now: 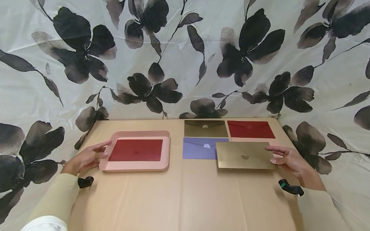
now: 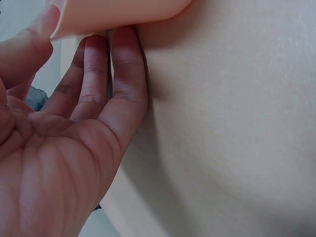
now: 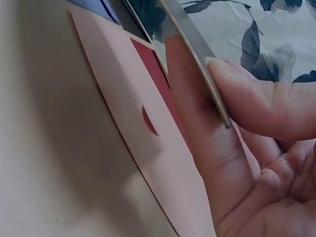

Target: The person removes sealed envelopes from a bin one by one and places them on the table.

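My left hand [image 1: 86, 159] holds the left rim of a pink tray [image 1: 134, 166]; in the left wrist view its thumb [image 2: 30, 52] is on the tray's edge and the fingers reach beneath. A red envelope [image 1: 136, 150] lies flat in that tray. On the right, my right hand [image 1: 295, 165] pinches the right edge of a gold envelope [image 1: 242, 155] between thumb and fingers. This envelope hangs above the table and overlaps a pink envelope [image 3: 121, 106], which is mostly hidden from the head view, and a corner of the lavender envelope [image 1: 199, 152].
Behind the held envelope, a darker gold envelope [image 1: 205, 128] and another red envelope [image 1: 251, 129] lie along the table's back edge. The light wooden-toned table [image 1: 179, 199] stands against a floral cloth [image 1: 199, 64]. Black bands are on both wrists.
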The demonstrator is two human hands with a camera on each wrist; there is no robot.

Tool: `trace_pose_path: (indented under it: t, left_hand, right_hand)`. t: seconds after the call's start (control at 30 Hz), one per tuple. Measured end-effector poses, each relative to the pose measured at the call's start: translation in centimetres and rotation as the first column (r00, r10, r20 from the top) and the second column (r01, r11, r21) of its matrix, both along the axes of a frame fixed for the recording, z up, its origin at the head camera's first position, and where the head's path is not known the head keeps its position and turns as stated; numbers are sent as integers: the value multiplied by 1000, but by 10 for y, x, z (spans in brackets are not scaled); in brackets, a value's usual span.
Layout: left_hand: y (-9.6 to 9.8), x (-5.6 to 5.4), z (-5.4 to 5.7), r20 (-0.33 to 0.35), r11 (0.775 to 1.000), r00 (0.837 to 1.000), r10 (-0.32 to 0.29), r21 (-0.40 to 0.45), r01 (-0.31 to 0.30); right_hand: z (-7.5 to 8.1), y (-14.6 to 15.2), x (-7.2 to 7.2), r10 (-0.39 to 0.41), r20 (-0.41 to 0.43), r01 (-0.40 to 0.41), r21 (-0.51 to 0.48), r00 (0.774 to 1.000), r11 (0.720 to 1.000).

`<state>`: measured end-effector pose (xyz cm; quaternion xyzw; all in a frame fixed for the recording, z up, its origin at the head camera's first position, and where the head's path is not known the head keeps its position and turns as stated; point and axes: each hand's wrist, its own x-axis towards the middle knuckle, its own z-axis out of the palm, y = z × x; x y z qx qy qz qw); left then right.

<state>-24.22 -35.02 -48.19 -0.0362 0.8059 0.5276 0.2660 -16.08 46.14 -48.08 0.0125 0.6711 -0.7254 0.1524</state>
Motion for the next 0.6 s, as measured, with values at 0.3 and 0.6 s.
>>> trace_pose_path:
  t: [0.3, 0.6]
  left_hand:
    - [6, -5, 3, -3, 998, 1000, -13, 61, 13]
    - [1, -1, 1, 10, 998, 1000, -13, 66, 13]
  right_hand:
    - [2, 23, 5, 8, -9, -8, 17, 1000, 1000]
    - [2, 34, 8, 35, -28, -34, 18, 999, 999]
